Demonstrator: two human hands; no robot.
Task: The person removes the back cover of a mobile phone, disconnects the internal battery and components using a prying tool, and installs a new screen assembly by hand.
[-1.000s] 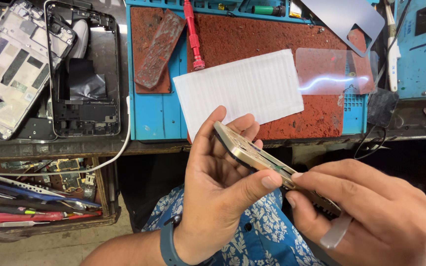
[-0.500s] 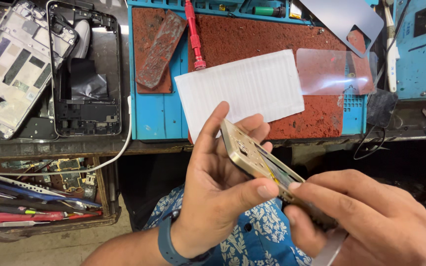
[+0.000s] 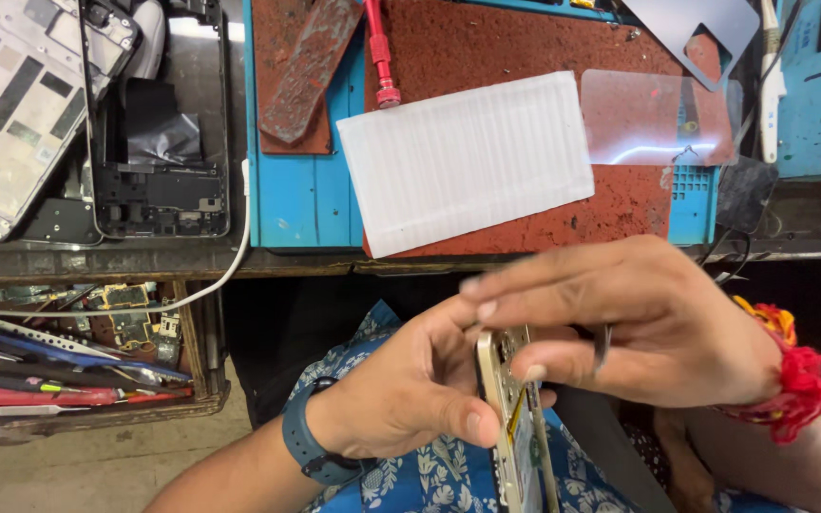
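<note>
gold phone frame [image 3: 517, 427], edge-on, opened, upright

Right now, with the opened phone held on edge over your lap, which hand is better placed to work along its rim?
Right, probably. The left hand grips the gold phone frame from behind, steadying it, while the right hand reaches over with fingertips already on the frame's upper edge.
</note>
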